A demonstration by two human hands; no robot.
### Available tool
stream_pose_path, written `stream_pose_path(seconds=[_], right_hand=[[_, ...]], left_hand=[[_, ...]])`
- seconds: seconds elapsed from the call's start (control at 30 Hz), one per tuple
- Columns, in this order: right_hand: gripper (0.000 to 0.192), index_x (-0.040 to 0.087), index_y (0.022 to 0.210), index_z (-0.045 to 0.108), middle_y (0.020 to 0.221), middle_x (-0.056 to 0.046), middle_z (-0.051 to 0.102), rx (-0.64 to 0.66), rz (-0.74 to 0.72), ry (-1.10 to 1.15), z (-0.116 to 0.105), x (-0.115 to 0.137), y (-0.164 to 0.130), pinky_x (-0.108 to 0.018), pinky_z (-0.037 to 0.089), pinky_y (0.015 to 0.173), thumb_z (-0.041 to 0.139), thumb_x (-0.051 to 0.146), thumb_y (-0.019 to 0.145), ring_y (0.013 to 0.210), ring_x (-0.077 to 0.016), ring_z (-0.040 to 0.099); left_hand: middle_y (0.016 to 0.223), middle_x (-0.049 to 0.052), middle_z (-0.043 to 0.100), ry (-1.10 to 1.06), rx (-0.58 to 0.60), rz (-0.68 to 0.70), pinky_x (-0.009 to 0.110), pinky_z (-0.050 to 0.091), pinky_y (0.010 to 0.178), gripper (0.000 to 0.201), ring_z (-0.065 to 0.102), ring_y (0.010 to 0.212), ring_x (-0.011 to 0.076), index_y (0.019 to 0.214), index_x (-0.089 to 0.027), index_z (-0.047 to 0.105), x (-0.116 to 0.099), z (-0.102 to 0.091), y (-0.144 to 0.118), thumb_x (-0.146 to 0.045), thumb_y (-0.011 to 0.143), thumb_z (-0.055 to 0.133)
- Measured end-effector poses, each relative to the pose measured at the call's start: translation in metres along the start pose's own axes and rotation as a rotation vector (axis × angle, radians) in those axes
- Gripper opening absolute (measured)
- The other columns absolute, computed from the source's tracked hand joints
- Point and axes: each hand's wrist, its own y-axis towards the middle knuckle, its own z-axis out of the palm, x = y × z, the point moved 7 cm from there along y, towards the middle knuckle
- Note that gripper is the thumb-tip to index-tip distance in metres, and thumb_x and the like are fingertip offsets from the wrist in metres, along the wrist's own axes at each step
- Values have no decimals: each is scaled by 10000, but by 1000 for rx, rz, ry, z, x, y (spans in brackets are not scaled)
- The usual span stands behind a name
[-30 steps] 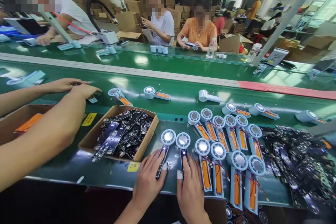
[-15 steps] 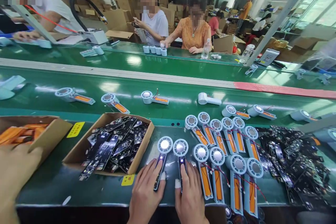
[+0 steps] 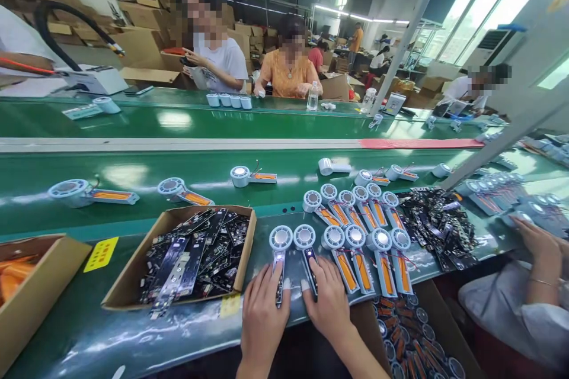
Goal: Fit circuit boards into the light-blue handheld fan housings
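My left hand (image 3: 265, 308) closes around the handle of a light-blue handheld fan (image 3: 281, 238), a finger resting on the dark circuit board set in it. Beside it, my right hand (image 3: 329, 299) grips the handle of a second handheld fan (image 3: 304, 237) in the same way. Small lights glow on both boards. White coverings show on both thumb tips. Two rows of fans (image 3: 355, 236) with orange batteries and red wires in their handles lie just right of my right hand. Left of my hands stands a cardboard box of circuit boards (image 3: 184, 272).
A heap of black boards (image 3: 438, 225) lies at the right. Several fans (image 3: 240, 176) lie on the green belt (image 3: 200, 169). A box with orange pieces (image 3: 48, 272) stands at left. A co-worker's hand (image 3: 536, 243) is at the right; more fans fill a box below the edge.
My view has swung to the right, bringing in a co-worker and more fans there. Another person's arm at the left box has left view. My hands stay on the two fans.
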Motion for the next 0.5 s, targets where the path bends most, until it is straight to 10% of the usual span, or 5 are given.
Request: stream_pose_path(seconds=[0.5], right_hand=[[608,149,1435,461,1306,-154,614,21,-20,11,2,1,4,-510,522,1009,495,88,831,1201,-300,571]], left_hand=[[1209,127,725,-22,-8,-47,453,503,929,399,663,1114,297,1332,-167,584,7,12,-5,-232,951,485]])
